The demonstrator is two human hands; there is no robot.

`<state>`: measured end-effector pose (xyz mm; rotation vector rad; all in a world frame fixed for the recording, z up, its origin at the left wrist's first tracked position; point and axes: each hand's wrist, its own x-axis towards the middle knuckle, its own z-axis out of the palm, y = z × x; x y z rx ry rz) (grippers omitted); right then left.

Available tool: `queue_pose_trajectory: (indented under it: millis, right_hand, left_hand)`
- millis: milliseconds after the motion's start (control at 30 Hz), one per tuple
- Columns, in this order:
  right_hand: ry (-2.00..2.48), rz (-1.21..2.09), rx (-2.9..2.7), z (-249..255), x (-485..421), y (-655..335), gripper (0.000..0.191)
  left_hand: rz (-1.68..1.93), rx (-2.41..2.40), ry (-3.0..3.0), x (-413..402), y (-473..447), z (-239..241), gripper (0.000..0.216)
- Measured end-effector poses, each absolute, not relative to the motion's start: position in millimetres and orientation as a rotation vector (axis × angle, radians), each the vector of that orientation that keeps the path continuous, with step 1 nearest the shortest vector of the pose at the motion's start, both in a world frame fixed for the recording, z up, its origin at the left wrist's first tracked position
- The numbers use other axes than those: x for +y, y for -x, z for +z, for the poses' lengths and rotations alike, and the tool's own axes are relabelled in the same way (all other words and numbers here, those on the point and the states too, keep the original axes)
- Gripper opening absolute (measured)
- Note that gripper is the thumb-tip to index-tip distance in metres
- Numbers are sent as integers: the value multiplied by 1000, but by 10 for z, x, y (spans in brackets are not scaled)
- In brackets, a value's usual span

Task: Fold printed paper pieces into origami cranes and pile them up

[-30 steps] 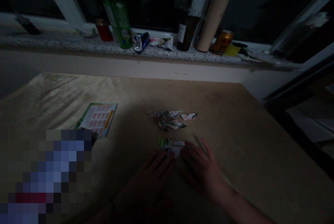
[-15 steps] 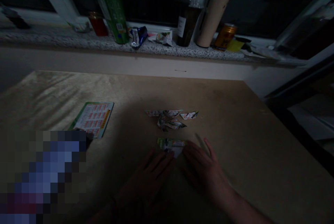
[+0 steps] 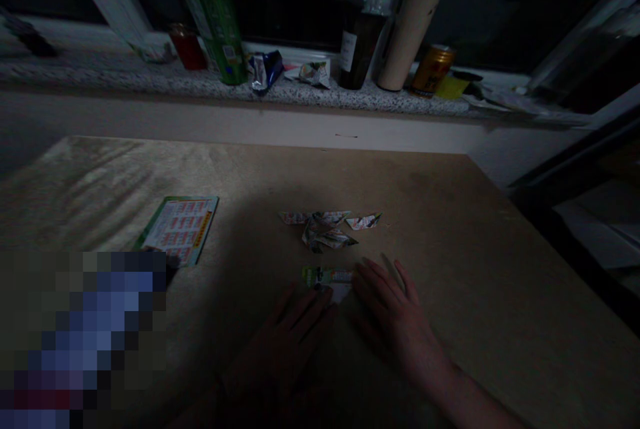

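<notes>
A small printed sheet of paper, partly folded and green along its upper strip, lies flat on the table in front of me. My left hand rests on its lower left part with the fingers stretched out. Over the sheet's right end lie the fingertips of my right hand, fingers extended and thumb side lifted apart. Both hands cover parts of the sheet. Just beyond it sits a group of folded paper pieces, pointed and printed, with one piece slightly apart on the right.
A stack of printed cards lies on the table to the left, beside a blurred-out patch. Along the stone windowsill stand a green bottle, a dark cup, a tall tube and a gold can.
My right hand has shifted slightly up, its fingers a little more raised and straight. The left hand and the folded pieces stay nearly where they were.
</notes>
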<state>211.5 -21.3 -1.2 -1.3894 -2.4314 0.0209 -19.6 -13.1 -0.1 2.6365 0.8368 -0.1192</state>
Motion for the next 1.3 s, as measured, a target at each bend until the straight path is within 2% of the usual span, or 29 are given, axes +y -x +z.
queue_pose_trajectory:
  millis: [267, 533, 833, 1067, 1167, 1300]
  right_hand:
    - [1495, 365, -2183, 60, -156, -2143, 42]
    - [1484, 621, -2037, -25, 101, -1999, 44]
    - [1522, 568, -2066, -28, 159, -1887, 24]
    - [1496, 530, -2031, -87, 173, -1907, 17]
    - [1472, 519, -2003, -94, 163, -1916, 19]
    - [1438, 478, -2061, -77, 140, -1920, 33]
  left_hand:
    - [-176, 842, -2654, -120, 184, 10, 76]
    - [-73, 763, -2728, -145, 208, -153, 81]
    - [-115, 684, -2784, -148, 191, -178, 85]
    - [-59, 655, -2760, -132, 184, -180, 91]
    - [-59, 668, -2760, -140, 184, -130, 91]
    - [-104, 685, -2759, -150, 177, -87, 90]
